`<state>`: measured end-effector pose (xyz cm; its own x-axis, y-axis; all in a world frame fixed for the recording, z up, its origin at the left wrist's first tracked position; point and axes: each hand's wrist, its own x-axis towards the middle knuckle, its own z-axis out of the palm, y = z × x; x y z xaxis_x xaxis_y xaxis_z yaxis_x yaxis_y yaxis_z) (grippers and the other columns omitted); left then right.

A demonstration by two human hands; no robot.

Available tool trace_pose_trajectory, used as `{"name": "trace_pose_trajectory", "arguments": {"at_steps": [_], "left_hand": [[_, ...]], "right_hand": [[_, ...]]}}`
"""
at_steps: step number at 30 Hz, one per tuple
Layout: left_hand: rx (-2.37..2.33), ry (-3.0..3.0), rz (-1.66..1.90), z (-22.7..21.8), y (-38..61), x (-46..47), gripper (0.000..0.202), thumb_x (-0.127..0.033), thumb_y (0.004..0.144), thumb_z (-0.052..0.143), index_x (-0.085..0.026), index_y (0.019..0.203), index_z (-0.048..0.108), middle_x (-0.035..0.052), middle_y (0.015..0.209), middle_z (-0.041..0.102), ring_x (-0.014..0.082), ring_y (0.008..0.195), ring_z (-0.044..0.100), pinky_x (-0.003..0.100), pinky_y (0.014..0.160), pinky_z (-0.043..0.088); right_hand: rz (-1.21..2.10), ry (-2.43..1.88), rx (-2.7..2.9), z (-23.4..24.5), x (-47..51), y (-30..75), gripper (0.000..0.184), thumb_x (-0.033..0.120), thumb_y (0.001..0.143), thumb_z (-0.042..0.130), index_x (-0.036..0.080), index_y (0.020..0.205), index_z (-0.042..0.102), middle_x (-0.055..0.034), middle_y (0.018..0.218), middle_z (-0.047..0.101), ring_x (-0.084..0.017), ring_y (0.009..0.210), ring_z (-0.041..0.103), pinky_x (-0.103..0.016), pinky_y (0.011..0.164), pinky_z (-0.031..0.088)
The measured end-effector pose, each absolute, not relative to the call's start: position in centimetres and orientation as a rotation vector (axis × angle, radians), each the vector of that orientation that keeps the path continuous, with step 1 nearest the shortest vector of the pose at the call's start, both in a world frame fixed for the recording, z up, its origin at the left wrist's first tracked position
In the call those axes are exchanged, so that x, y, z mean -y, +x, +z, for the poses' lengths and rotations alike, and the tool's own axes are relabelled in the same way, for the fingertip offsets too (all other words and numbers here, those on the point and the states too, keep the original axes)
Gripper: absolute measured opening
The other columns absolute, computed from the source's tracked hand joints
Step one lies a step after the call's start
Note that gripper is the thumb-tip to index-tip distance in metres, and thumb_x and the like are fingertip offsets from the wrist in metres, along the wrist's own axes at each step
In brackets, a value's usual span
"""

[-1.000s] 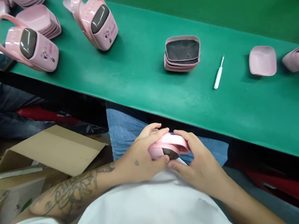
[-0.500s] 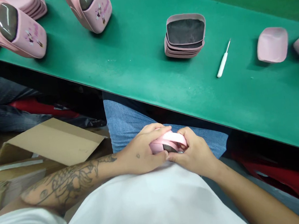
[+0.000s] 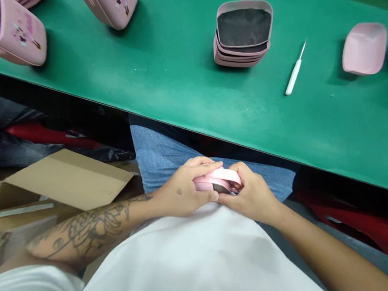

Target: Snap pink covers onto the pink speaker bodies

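Between my hands, over my lap, is a pink plastic container point(image 3: 204, 184) with a dark window and a looped pink handle. My left hand point(image 3: 187, 186) wraps round its body from the left. My right hand point(image 3: 253, 188) grips the handle end, fingers curled under the loop. Much of the container is hidden by my fingers. Two similar pink containers, one farther left point(image 3: 24, 35) and another near the top point(image 3: 119, 5), stand on the table with a printed figure on their sides.
On the green table point(image 3: 183, 92) sit a stack of pink-rimmed dark-lined trays point(image 3: 245, 29), a white-handled pointed tool point(image 3: 294, 75) and a pink cup-like part point(image 3: 365, 49). An opened cardboard box point(image 3: 72, 177) lies low at left. The table edge runs just beyond my hands.
My view has shifted slightly, so the things on the table appear higher and more spread out. Both hands keep their hold on the container, with little visible movement.
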<state>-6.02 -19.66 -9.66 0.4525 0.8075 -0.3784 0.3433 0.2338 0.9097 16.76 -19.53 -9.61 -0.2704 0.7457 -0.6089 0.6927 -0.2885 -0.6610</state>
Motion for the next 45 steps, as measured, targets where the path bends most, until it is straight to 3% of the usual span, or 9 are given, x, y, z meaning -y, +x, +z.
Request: {"name": "trace_pose_trajectory", "arguments": {"at_steps": [4, 9, 12, 15, 19, 30, 35, 38, 45], "left_hand": [[-1.163, 1.398, 0.436, -9.9, -5.5, 19.9, 0.072, -0.035, 0.083, 0.079, -0.022, 0.151, 0.062, 0.0112, 0.148, 0.06, 0.0304, 0.138, 0.06, 0.048, 0.121, 0.05], [-1.342, 1.396, 0.471, -10.2, -4.7, 20.4, 0.082, -0.03, 0.077, 0.076, -0.013, 0.154, 0.054, 0.0182, 0.153, 0.059, 0.0356, 0.142, 0.059, 0.054, 0.123, 0.049], [-1.342, 1.449, 0.461, -10.3, -4.1, 20.5, 0.079, -0.032, 0.078, 0.076, -0.012, 0.152, 0.058, 0.0189, 0.158, 0.058, 0.0381, 0.147, 0.056, 0.054, 0.127, 0.046], [-1.302, 1.497, 0.477, -10.2, -3.7, 20.6, 0.073, -0.032, 0.079, 0.075, -0.014, 0.149, 0.063, 0.0163, 0.157, 0.061, 0.0365, 0.147, 0.058, 0.05, 0.127, 0.047], [-1.267, 1.565, 0.504, -9.9, -3.3, 21.0, 0.069, -0.028, 0.082, 0.073, -0.015, 0.15, 0.062, 0.0131, 0.155, 0.063, 0.032, 0.143, 0.062, 0.044, 0.123, 0.052], [-1.26, 1.603, 0.335, -10.0, -2.4, 21.6, 0.067, -0.043, 0.092, 0.071, -0.017, 0.153, 0.06, 0.0129, 0.162, 0.057, 0.0333, 0.152, 0.054, 0.043, 0.128, 0.046], [-1.137, 1.524, 0.247, -10.9, -3.4, 18.8, 0.093, -0.052, 0.082, 0.084, -0.02, 0.162, 0.05, 0.0148, 0.168, 0.051, 0.0366, 0.154, 0.051, 0.05, 0.128, 0.044], [-1.037, 1.341, 0.291, -12.4, -3.8, 17.3, 0.099, -0.049, 0.078, 0.089, -0.024, 0.163, 0.047, 0.0147, 0.16, 0.059, 0.0338, 0.139, 0.065, 0.051, 0.118, 0.053], [-0.829, 0.938, 0.399, -14.1, -2.3, 18.1, 0.073, -0.04, 0.079, 0.091, -0.019, 0.143, 0.063, 0.0157, 0.138, 0.075, 0.0333, 0.127, 0.073, 0.048, 0.108, 0.058]], "right_hand": [[1.676, -1.854, 1.817, -9.2, 19.2, 17.2, 0.05, 0.059, 0.071, 0.085, 0.026, 0.088, 0.051, 0.0038, 0.077, 0.06, -0.016, 0.068, 0.054, -0.028, 0.059, 0.041], [1.682, -1.827, 1.721, -8.5, 19.4, 17.7, 0.04, 0.05, 0.076, 0.079, 0.026, 0.079, 0.047, 0.0054, 0.072, 0.055, -0.014, 0.065, 0.049, -0.027, 0.059, 0.041], [1.694, -1.846, 1.6, -8.5, 19.8, 17.7, 0.047, 0.056, 0.075, 0.08, 0.026, 0.073, 0.044, 0.0058, 0.066, 0.051, -0.013, 0.061, 0.045, -0.026, 0.055, 0.037], [1.645, -1.926, 1.53, -8.4, 20.1, 17.4, 0.055, 0.061, 0.07, 0.084, 0.025, 0.065, 0.042, 0.006, 0.061, 0.046, -0.011, 0.058, 0.04, -0.024, 0.051, 0.031], [1.636, -1.991, 1.449, -8.2, 20.6, 17.3, 0.051, 0.055, 0.07, 0.082, 0.024, 0.059, 0.043, 0.0049, 0.058, 0.043, -0.011, 0.056, 0.038, -0.023, 0.049, 0.029], [1.5, -1.998, 1.368, -9.3, 22.6, 18.2, 0.053, 0.053, 0.07, 0.079, 0.025, 0.056, 0.037, 0.0062, 0.054, 0.039, -0.01, 0.055, 0.033, -0.025, 0.049, 0.032], [1.426, -2.022, 1.388, -9.4, 22.4, 19.2, 0.046, 0.053, 0.07, 0.078, 0.025, 0.061, 0.043, 0.0066, 0.055, 0.044, -0.011, 0.055, 0.037, -0.024, 0.05, 0.034], [1.449, -1.992, 1.411, -9.8, 22.5, 20.0, 0.048, 0.054, 0.069, 0.082, 0.025, 0.061, 0.044, 0.0065, 0.056, 0.045, -0.011, 0.056, 0.038, -0.024, 0.05, 0.035], [1.559, -2.021, 1.42, -10.2, 23.4, 20.8, 0.055, 0.059, 0.074, 0.083, 0.025, 0.064, 0.042, 0.0062, 0.059, 0.045, -0.011, 0.058, 0.039, -0.025, 0.052, 0.033]]}}
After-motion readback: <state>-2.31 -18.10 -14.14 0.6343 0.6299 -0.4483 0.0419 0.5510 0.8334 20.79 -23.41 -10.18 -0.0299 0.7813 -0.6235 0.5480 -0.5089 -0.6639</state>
